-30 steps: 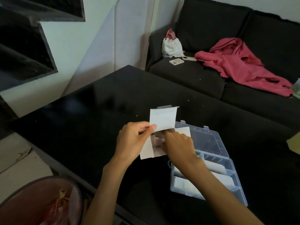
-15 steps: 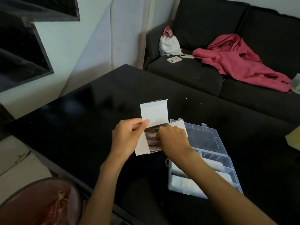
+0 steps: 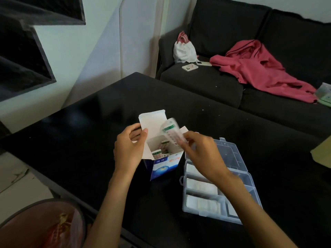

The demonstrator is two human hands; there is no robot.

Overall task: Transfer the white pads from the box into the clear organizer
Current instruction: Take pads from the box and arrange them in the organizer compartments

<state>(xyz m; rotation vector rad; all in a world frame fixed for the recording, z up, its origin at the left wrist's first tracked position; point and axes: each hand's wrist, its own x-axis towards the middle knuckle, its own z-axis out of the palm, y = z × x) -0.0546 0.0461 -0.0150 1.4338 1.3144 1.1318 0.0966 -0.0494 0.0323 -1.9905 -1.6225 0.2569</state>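
A small white and blue box (image 3: 163,162) stands open on the black table (image 3: 89,140), its lid flap up. My left hand (image 3: 128,145) grips the box's left side and flap. My right hand (image 3: 202,154) pinches a white pad packet (image 3: 171,130) with a green stripe, lifted just above the box opening and blurred by motion. More packets show inside the box. To the right lies the clear organizer (image 3: 238,178) with its lid open; white pads (image 3: 200,187) lie in its left compartments.
A dark sofa (image 3: 206,83) stands behind the table with a white bag (image 3: 184,49), two phones (image 3: 189,66) and a pink garment (image 3: 258,68). A round red-lined bin (image 3: 41,224) sits at the lower left. A tan object (image 3: 322,154) lies at the table's right edge.
My right hand has drawn a pad packet up out of the box, where before its fingers were inside. The box now stands lower, with its blue front visible.
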